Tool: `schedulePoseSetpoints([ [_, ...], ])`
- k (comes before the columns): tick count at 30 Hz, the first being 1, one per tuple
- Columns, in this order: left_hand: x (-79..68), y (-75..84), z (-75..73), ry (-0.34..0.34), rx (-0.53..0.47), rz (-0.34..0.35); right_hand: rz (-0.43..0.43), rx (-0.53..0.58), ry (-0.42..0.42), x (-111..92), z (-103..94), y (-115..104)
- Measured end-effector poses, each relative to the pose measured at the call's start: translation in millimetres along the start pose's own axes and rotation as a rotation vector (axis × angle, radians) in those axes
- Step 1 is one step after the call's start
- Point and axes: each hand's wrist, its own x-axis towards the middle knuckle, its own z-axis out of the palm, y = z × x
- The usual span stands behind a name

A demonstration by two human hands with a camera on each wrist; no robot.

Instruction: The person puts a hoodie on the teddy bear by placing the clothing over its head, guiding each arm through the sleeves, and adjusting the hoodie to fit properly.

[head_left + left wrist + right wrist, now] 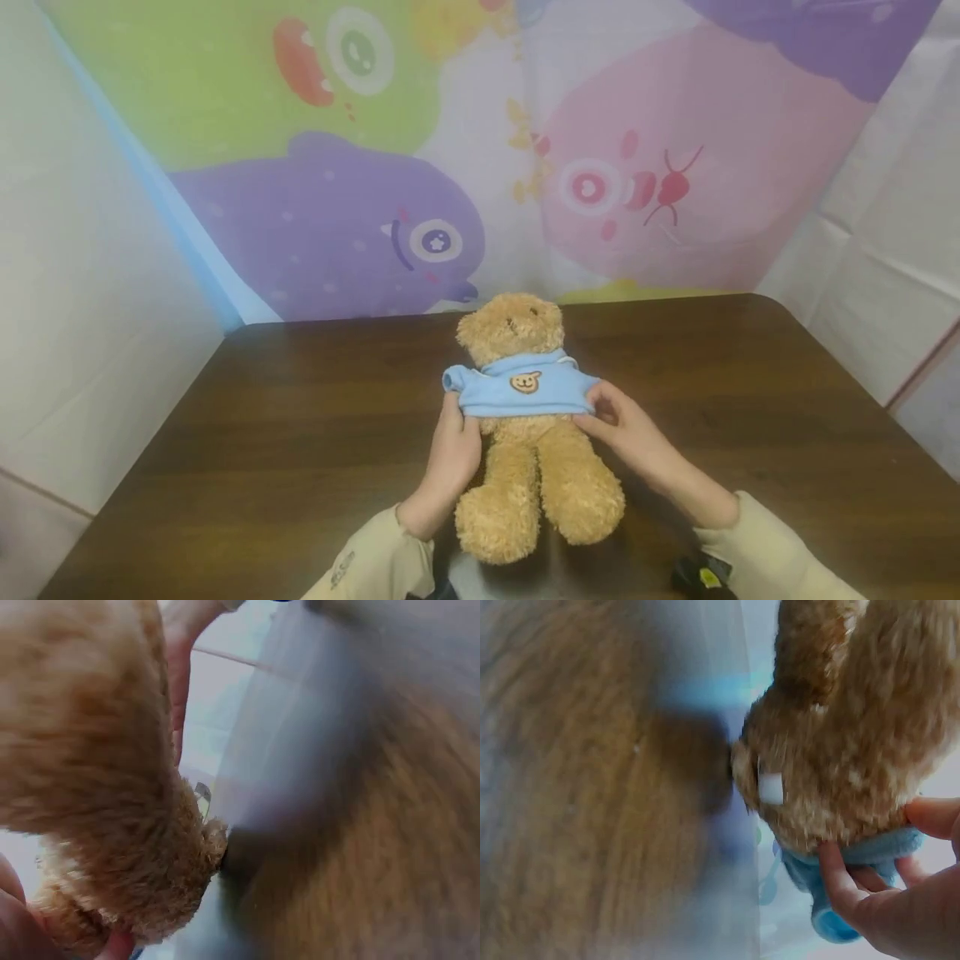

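Reaching in from the bottom of the head view, left of centre, the left hand (pixel 453 450) holds the side of a teddy bear (pixel 513 492), its thumb just below the blue shirt's (pixel 487 392) sleeve and its fingers curled round behind, partly hidden. The bear is in the lower middle of the frame, head toward the back, legs toward the bottom edge; whether it touches the table I cannot tell. A white tag (pixel 771 787) shows on its fur in the right wrist view. To the right, the right hand (pixel 626 429) comes in at a slant, wrist bent inward, thumb and fingers pinching the shirt's lower edge. Pale sleeves (pixel 772 550) cover both forearms.

At the far left stands a white wall (pixel 97 250). A dark brown wooden table (pixel 315 400) spans the lower frame. Behind it, a printed cloth (pixel 510 217) fills the upper part: green and purple cartoon animals left, a pink one right. Another white wall (pixel 885 250) closes the right side.
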Motion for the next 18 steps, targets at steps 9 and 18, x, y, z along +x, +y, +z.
schedulePoseSetpoints([
  [9,-4.4,4.0,-1.0,-0.177,-0.386,-0.025,0.039,0.114,0.045,0,-4.7,-4],
  [18,6.1,-41.7,1.7,-0.294,-0.660,0.000,0.041,0.111,0.009,-3,-6.3,-6],
])
